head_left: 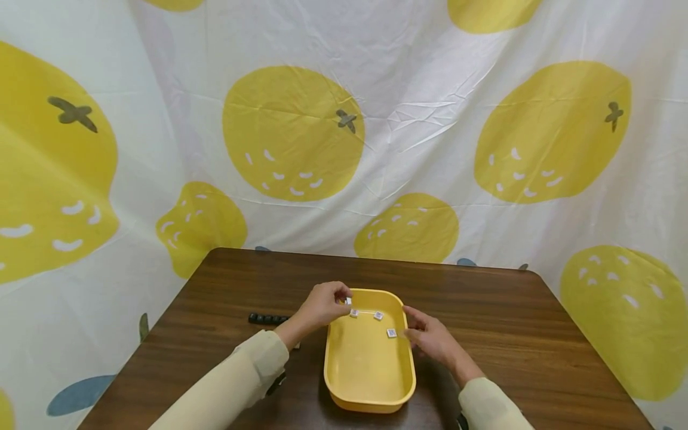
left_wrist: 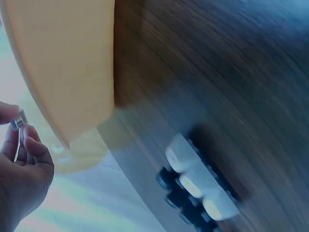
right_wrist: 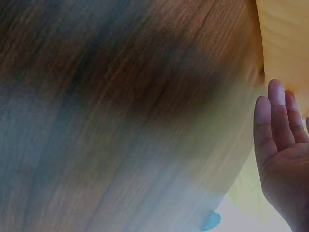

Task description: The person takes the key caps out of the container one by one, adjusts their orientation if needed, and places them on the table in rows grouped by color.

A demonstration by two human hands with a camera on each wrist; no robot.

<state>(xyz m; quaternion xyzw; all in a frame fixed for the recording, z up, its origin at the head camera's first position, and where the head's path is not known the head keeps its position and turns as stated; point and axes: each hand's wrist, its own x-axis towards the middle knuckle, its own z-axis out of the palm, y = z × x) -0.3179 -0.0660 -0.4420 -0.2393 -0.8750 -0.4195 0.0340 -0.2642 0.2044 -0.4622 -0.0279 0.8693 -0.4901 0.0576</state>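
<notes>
My left hand (head_left: pixel 321 303) pinches a small white block (left_wrist: pixel 19 120) with a printed pattern, between thumb and fingertips. It hovers over the far left rim of a yellow rectangular tray (head_left: pixel 371 376). Inside that tray lie a white square piece (head_left: pixel 354 313), a second white piece (head_left: pixel 378 315) and a third white piece (head_left: pixel 391 333), each marked with a dark code-like print. Against the tray's right side rests my right hand (head_left: pixel 432 341), holding none of the pieces. Its fingers look straight in the right wrist view, along the tray's outer wall.
Left of the tray, a row of small black pieces (head_left: pixel 267 319) lies on the brown wooden table (head_left: pixel 516 334). White pieces (left_wrist: pixel 203 181) stand beside black ones in the left wrist view, partly hidden by my left arm in the head view. A lemon-print cloth (head_left: pixel 408 149) hangs behind.
</notes>
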